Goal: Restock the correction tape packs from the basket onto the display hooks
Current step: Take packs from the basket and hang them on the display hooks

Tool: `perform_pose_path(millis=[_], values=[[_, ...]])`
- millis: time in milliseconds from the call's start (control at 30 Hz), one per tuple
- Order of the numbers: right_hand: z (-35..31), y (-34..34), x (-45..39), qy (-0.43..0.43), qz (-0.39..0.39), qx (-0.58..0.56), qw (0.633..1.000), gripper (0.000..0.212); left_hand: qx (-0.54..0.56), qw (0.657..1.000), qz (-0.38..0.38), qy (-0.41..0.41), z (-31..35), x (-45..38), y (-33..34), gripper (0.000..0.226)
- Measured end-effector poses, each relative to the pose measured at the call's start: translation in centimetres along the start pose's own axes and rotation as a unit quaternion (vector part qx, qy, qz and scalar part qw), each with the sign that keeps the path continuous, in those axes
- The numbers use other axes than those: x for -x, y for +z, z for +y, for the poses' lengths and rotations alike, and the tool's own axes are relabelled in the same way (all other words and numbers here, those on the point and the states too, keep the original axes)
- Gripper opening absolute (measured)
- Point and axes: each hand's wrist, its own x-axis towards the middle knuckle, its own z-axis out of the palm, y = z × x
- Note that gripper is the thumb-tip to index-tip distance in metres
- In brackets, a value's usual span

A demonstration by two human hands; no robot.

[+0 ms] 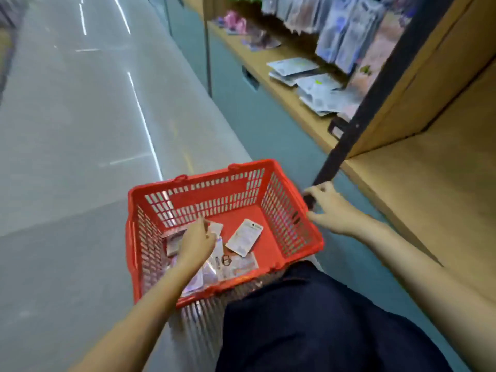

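From the head camera we see a red basket [292, 218] on the floor beside the shelf unit, with several correction tape packs [244, 237] lying flat on its bottom. Our left hand [197, 241] reaches down inside, fingers curled over the packs at the left; the blur keeps us from telling whether it grips one. Our right hand [331, 210] rests at the basket's right rim, fingers curled by a black handle [310, 201], seemingly holding it. More packs hang on the display hooks [346, 36] above the shelf [290, 103].
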Motion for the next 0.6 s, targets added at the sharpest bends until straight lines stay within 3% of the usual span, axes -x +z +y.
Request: perform_pose_path(millis=[133, 267, 367, 433, 533, 600], values=[[1.4, 9.3, -7.9, -0.018, -0.178, 0.035, 0.983, 0.054, -0.116, 0.987, -0.082, -0.076, -8.5, -3.2, 1.5, 0.056], [2.7, 15.9, -13.5, -0.074, -0.242, 0.1, 0.962, 0.056, -0.205, 0.972, -0.097, -0.057, -11.3, -5.7, 3.5, 0.069], [2.6, 19.6, -16.3, -0.177, -0.233, 0.226, 0.929, 0.055, -0.235, 0.966, -0.107, -0.025, -12.7, -7.6, 4.6, 0.073], [2.6, 22.0, -18.4, -0.288, -0.178, 0.257, 0.905, 0.045, -0.237, 0.961, -0.139, -0.023, -13.3, -8.3, 6.0, 0.066], [2.5, 25.4, -21.0, -0.315, -0.168, 0.335, 0.872, 0.042, -0.231, 0.949, -0.2, -0.074, -13.7, -8.4, 9.2, 0.05], [2.8, 27.9, -22.1, -0.335, -0.138, 0.323, 0.874, 0.043, -0.221, 0.944, -0.221, -0.105, -13.4, -8.5, 11.2, 0.05]])
